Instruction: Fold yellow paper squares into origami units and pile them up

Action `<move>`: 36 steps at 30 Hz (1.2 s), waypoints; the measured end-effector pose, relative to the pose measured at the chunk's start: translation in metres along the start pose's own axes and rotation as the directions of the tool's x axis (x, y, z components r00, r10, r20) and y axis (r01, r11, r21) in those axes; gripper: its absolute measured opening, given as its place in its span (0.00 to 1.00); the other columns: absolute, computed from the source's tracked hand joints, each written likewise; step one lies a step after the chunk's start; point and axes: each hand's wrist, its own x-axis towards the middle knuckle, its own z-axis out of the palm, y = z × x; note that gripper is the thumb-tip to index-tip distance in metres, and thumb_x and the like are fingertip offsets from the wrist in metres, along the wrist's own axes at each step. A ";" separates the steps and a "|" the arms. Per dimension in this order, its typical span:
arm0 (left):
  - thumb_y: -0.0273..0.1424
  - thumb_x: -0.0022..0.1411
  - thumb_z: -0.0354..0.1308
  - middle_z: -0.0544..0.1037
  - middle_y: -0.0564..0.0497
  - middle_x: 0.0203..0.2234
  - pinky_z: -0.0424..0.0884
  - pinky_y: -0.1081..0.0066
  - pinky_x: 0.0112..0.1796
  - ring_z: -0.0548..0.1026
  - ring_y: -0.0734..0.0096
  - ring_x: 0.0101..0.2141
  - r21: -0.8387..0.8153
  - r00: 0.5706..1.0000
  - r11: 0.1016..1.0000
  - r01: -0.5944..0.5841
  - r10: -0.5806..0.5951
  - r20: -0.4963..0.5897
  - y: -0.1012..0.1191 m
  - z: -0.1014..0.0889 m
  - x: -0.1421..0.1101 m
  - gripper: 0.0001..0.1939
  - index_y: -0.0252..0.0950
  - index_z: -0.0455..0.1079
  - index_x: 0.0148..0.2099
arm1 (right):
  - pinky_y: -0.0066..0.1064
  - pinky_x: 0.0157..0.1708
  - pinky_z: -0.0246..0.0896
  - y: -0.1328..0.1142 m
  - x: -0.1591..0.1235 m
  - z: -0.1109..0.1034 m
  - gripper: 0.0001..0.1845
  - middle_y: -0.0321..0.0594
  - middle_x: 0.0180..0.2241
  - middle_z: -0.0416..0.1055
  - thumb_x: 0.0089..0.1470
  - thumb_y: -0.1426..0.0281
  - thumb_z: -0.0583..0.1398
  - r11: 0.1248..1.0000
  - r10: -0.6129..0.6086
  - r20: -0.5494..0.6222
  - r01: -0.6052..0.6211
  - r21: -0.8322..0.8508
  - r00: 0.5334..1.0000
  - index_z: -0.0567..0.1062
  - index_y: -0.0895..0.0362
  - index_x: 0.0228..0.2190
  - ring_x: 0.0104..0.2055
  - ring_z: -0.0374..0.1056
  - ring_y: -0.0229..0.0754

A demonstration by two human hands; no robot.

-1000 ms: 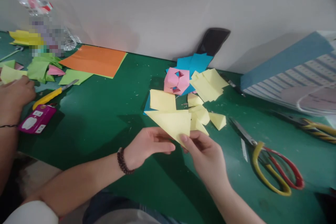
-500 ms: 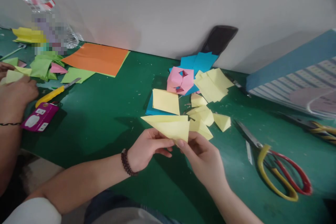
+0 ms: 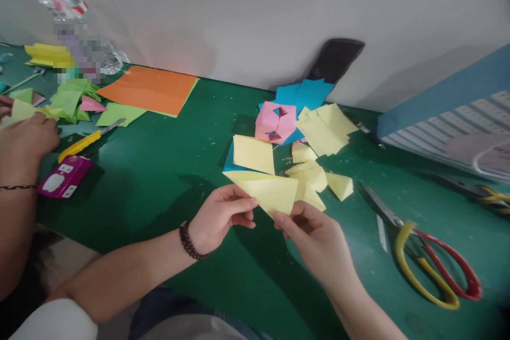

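The left hand (image 3: 219, 212) and right hand (image 3: 314, 241) are both closed in a pinch, thumbs and fingers pressed on a folded yellow paper triangle (image 3: 271, 191). It is held in the air above the edge of the paper pile; the fingers behind it are partly hidden.

Caution: uneven pinch pressure could let the layers slip and the fold shift off line. If dropped, the triangle could mix with the loose yellow paper pieces (image 3: 308, 175) just below. A careless reach right could bring the wrist against the scissors (image 3: 378, 207) lying on the green table mat (image 3: 139, 186).
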 end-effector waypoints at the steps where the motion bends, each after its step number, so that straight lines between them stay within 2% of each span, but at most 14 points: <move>1: 0.34 0.43 0.72 0.72 0.55 0.17 0.74 0.79 0.24 0.71 0.80 0.20 -0.009 1.000 1.000 -0.013 0.013 -0.006 0.002 -0.001 0.000 0.15 0.32 0.69 0.25 | 0.27 0.21 0.56 0.000 0.000 -0.001 0.18 0.34 0.18 0.71 0.45 0.55 0.67 1.000 0.003 0.000 -0.003 -0.008 1.000 0.71 0.55 0.20 0.20 0.62 0.35; 7: 0.33 0.45 0.72 0.72 0.55 0.18 0.73 0.80 0.23 0.70 0.80 0.21 -0.039 0.993 0.993 -0.111 0.109 -0.042 0.010 -0.003 0.000 0.15 0.32 0.69 0.27 | 0.26 0.22 0.55 -0.001 0.001 -0.004 0.19 0.33 0.18 0.70 0.45 0.55 0.67 0.999 0.033 -0.021 -0.034 -0.023 0.999 0.67 0.54 0.19 0.20 0.61 0.34; 13: 0.33 0.45 0.72 0.72 0.56 0.18 0.73 0.78 0.25 0.71 0.80 0.21 0.049 0.998 0.997 -0.055 0.056 -0.031 0.007 -0.002 0.001 0.15 0.30 0.70 0.30 | 0.28 0.20 0.55 0.001 0.002 -0.003 0.19 0.35 0.17 0.70 0.45 0.55 0.66 0.999 0.002 -0.007 -0.002 -0.039 1.000 0.67 0.54 0.19 0.20 0.61 0.36; 21: 0.33 0.46 0.71 0.71 0.55 0.17 0.70 0.80 0.22 0.70 0.81 0.19 -0.036 0.996 0.997 -0.064 0.061 -0.065 0.010 -0.005 0.001 0.15 0.32 0.67 0.24 | 0.27 0.19 0.56 -0.003 0.000 -0.004 0.19 0.35 0.17 0.70 0.45 0.55 0.66 1.000 0.019 -0.004 -0.019 -0.025 1.000 0.68 0.54 0.19 0.20 0.61 0.36; 28: 0.30 0.49 0.69 0.74 0.56 0.22 0.69 0.83 0.22 0.70 0.84 0.21 -0.140 0.978 0.970 -0.199 0.187 -0.094 0.029 -0.014 0.001 0.09 0.33 0.72 0.30 | 0.27 0.19 0.56 -0.002 0.003 -0.011 0.21 0.34 0.16 0.67 0.44 0.54 0.67 1.000 0.010 -0.043 -0.010 -0.006 0.999 0.67 0.54 0.19 0.19 0.60 0.35; 33: 0.30 0.50 0.69 0.74 0.55 0.26 0.70 0.84 0.22 0.70 0.84 0.23 -0.161 0.934 0.926 -0.343 0.316 -0.168 0.036 -0.017 0.000 0.08 0.34 0.72 0.30 | 0.26 0.18 0.55 0.002 0.009 -0.016 0.22 0.34 0.15 0.66 0.43 0.53 0.68 0.999 0.026 -0.018 -0.025 0.028 1.000 0.67 0.55 0.18 0.18 0.59 0.34; 36: 0.36 0.52 0.68 0.75 0.54 0.31 0.74 0.79 0.25 0.73 0.79 0.27 -0.079 0.941 0.939 -0.334 0.327 -0.092 0.028 -0.014 -0.001 0.14 0.36 0.74 0.40 | 0.26 0.18 0.55 0.004 0.011 -0.015 0.23 0.34 0.15 0.66 0.42 0.52 0.68 0.997 0.041 0.002 -0.041 0.058 0.999 0.66 0.55 0.18 0.18 0.60 0.34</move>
